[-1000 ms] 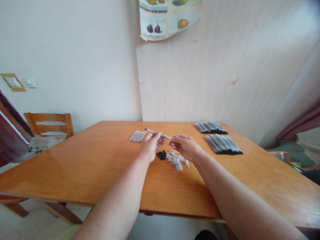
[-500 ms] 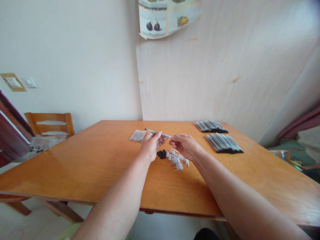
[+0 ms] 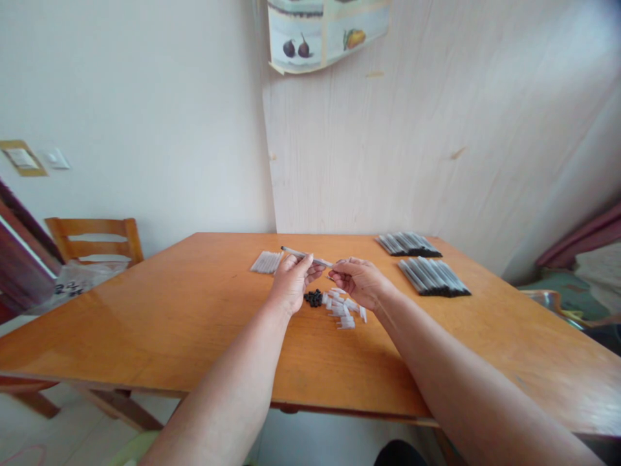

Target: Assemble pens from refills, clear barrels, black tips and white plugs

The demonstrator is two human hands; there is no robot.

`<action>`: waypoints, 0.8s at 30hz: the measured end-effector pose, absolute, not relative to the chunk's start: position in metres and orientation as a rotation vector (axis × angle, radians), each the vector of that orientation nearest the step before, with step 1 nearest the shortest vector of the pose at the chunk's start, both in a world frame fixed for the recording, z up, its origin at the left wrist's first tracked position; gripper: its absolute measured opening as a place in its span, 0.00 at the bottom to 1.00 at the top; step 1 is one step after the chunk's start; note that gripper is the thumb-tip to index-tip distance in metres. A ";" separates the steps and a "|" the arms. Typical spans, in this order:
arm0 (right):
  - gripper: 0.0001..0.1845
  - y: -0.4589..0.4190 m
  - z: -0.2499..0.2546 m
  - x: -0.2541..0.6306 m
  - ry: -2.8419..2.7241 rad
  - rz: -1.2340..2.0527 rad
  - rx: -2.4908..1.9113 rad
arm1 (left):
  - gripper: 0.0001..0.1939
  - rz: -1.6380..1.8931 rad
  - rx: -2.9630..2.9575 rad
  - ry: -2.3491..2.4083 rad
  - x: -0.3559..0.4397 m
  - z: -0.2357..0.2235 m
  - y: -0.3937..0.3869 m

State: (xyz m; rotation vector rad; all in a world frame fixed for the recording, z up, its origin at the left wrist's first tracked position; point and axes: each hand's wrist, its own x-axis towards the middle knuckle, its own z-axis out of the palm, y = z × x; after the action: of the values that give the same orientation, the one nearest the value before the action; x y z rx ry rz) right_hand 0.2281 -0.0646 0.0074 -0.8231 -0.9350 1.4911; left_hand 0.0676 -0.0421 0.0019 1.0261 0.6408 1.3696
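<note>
Slim pen held between two hands above the worktop; right-hand end hidden.
Pen's right end lost behind the fingers of the right hand, which are closed on it; exact pinch, and the small bit showing under those fingertips, too small to make out. Mid-shaft partly covered by the left hand, thumb on top, fingers beneath, gripping. Dark end juts free beyond the left thumb, tilted up and leftward. Black caps below, partly masked by the left hand; beside them, clear pieces, jumbled, outlines blurred. Row of clear tubes behind the left hand, right edge hidden. Far right, two batches of dark-ended pens, uncountable. Wall poster cut off at top.
</note>
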 end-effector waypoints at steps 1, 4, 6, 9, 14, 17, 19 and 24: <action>0.03 -0.064 0.007 0.227 -0.939 1.489 -0.817 | 0.12 1.379 1.033 0.643 0.068 0.002 -0.042; 0.04 -0.065 0.006 0.223 -0.949 1.473 -0.822 | 0.12 1.419 1.043 0.655 0.068 0.002 -0.042; 0.04 -0.066 0.006 0.221 -0.960 1.465 -0.847 | 0.13 1.438 1.044 0.661 0.067 0.003 -0.041; 0.04 -0.067 0.007 0.223 -0.979 1.424 -0.962 | 0.14 1.457 1.044 0.673 0.066 0.002 -0.039; 0.09 -0.066 0.009 0.234 -1.007 1.107 -1.133 | 0.12 1.504 1.146 0.757 0.064 -0.004 -0.033; 0.11 -0.065 0.010 0.238 -1.052 1.038 -1.073 | 0.11 1.558 1.330 0.806 0.065 -0.010 -0.030; 0.12 -0.066 0.011 0.237 -1.102 1.033 -1.035 | 0.10 1.574 1.498 0.837 0.065 -0.013 -0.029; 0.18 -0.075 0.018 0.231 -1.203 0.983 -1.023 | 0.10 1.577 1.829 0.923 0.060 -0.013 -0.032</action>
State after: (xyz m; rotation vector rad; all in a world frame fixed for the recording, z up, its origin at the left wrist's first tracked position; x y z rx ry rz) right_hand 0.2308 -0.0751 0.0183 -1.0232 -1.2028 0.9828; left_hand 0.0596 -0.0323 -0.0126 1.8291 0.9230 1.5769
